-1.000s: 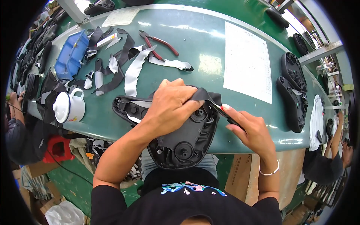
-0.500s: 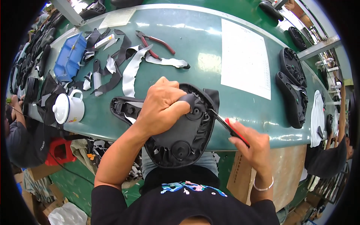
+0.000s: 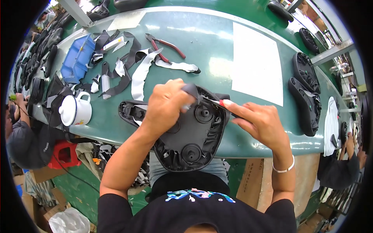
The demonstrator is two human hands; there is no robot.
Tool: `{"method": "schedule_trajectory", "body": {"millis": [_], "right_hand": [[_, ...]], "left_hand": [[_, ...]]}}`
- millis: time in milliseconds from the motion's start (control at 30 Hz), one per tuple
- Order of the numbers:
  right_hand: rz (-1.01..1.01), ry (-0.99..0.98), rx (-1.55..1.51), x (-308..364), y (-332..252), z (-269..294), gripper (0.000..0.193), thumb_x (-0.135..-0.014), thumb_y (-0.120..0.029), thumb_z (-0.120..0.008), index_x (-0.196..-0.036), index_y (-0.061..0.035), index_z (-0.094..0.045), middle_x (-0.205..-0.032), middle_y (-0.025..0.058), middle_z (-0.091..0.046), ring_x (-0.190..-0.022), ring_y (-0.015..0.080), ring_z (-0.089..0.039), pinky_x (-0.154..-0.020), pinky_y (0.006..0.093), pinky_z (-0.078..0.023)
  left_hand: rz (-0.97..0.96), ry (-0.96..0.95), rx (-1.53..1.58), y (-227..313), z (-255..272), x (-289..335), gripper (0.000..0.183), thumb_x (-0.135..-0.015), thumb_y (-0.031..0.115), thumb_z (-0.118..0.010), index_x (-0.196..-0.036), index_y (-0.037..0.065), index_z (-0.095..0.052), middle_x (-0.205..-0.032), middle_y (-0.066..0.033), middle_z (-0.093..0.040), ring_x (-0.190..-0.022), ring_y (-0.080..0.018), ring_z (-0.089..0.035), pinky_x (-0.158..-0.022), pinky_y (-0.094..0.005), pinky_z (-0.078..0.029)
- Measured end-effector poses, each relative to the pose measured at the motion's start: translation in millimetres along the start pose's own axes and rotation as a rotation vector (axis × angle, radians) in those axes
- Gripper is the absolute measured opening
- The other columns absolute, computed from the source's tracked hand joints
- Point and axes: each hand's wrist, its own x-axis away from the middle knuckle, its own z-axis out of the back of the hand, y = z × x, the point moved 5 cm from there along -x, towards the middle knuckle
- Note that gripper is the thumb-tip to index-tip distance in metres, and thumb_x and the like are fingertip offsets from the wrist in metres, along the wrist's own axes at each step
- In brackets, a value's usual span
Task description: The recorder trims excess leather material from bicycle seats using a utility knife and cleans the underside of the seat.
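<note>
A black upholstered pad lies underside up at the table's near edge, showing round mounts and gathered covering along its rim. My left hand is closed over its upper part, gripping a strip of black covering material pulled up from the edge. My right hand grips a red-and-black cutting knife, whose thin blade meets the pad's upper right rim. The blade's tip is blurred near the strip. Another black pad sits partly beneath my left wrist.
Cut strips, pliers, a blue bin and a lidded white mug occupy the left side. A paper sheet lies right of centre, with finished-looking black pads beyond. Other people work at both sides.
My right hand and the knife have moved up along the pad's rim, the knife now lying flatter. My left hand has shifted slightly, lifting the strip away from the round mount.
</note>
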Motion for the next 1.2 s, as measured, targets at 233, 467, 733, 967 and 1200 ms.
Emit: {"method": "schedule_trajectory", "body": {"millis": [233, 467, 733, 967, 1200], "right_hand": [[-0.475, 0.096, -0.009, 66.1, -71.2, -24.0, 0.05, -0.082, -0.017, -0.07, -0.13, -0.0159, -0.055, -0.061, 0.006, -0.052, -0.048, 0.0233, -0.054, -0.045, 0.0361, -0.041], [-0.585, 0.076, -0.018, 37.4, -47.8, -11.5, 0.044, -0.083, -0.009, -0.067, -0.126, -0.0094, -0.056, -0.09, 0.0202, -0.067, -0.069, 0.0331, -0.065, -0.057, 0.0348, -0.048], [-0.555, -0.077, 0.194, 34.9, -79.1, -9.0, 0.039, -0.085, -0.017, -0.064, -0.124, -0.0126, -0.059, -0.067, 0.0141, -0.062, -0.054, 0.0312, -0.059, -0.047, 0.04, -0.04], [-0.198, -0.158, 0.13, -2.6, 0.4, 17.0, 0.047, -0.081, -0.024, -0.068, -0.126, -0.031, -0.057, -0.058, 0.0069, -0.056, -0.055, 0.0242, -0.057, -0.05, 0.0363, -0.04], [0.022, -0.421, 0.349, -11.2, -27.8, 18.5, 0.046, -0.082, -0.018, -0.065, -0.127, -0.0258, -0.056, -0.061, 0.001, -0.046, -0.054, 0.0195, -0.045, -0.057, 0.0318, -0.033]], "left_hand": [[-0.116, 0.549, 0.912, -5.0, 35.6, -4.6, 0.031, -0.083, 0.016, -0.051, -0.054, 0.008, -0.043, -0.074, -0.012, -0.063, -0.061, -0.0138, -0.049, -0.064, -0.025, -0.045], [-0.367, 0.103, -0.452, 33.0, 3.8, -6.2, 0.013, -0.079, 0.017, -0.062, -0.083, 0.004, -0.059, -0.074, -0.004, -0.054, -0.062, -0.0176, -0.047, -0.059, -0.0325, -0.041], [-0.154, 0.471, -0.5, 1.3, 41.3, -34.9, 0.028, -0.083, 0.025, -0.065, -0.063, 0.006, -0.061, -0.069, -0.0025, -0.059, -0.072, -0.019, -0.051, -0.071, -0.0327, -0.04], [0.228, 0.23, 0.484, -22.2, 30.2, 33.3, 0.044, -0.099, 0.038, -0.042, -0.094, 0.002, -0.067, -0.124, -0.0167, -0.059, -0.117, -0.0213, -0.048, -0.1, -0.0389, -0.032], [-0.259, 0.076, 0.376, 27.3, 84.7, 88.5, 0.049, -0.1, 0.032, -0.034, -0.059, 0.006, -0.045, -0.058, -0.0065, -0.051, -0.08, -0.0241, -0.051, -0.095, -0.0364, -0.033]]}}
